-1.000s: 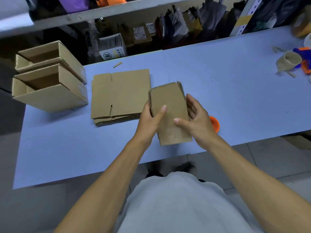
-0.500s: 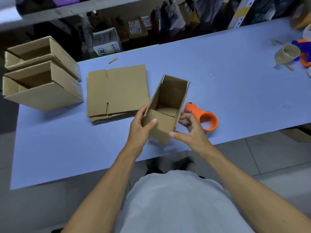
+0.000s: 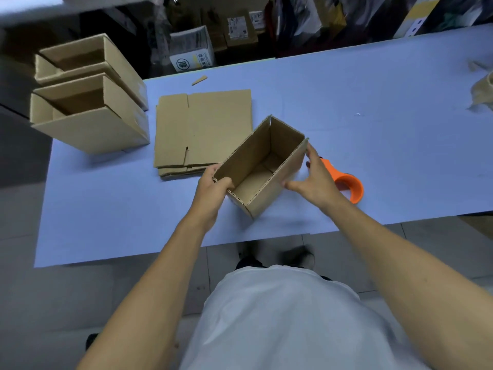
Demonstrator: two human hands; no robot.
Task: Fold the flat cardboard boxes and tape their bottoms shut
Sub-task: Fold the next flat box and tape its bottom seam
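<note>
An opened-out cardboard box (image 3: 266, 161) stands near the table's front edge with its open top towards me. My left hand (image 3: 213, 190) grips the near left corner of its rim, thumb inside. Fingers spread, my right hand (image 3: 317, 180) touches the box's right wall. A stack of flat cardboard boxes (image 3: 202, 129) lies just behind and to the left. An orange tape dispenser (image 3: 346, 182) lies on the table right behind my right hand, partly hidden by it.
Two folded boxes (image 3: 88, 108) stand stacked at the table's (image 3: 373, 102) left end. Brown tape scraps (image 3: 480, 89) lie at the far right edge. A small cardboard strip (image 3: 199, 80) lies near the back edge. Shelves with goods run behind the table.
The flat box has been opened into a rectangular tube and turned open side up. My right hand moved from under the box to its right wall. The tape dispenser came into sight.
</note>
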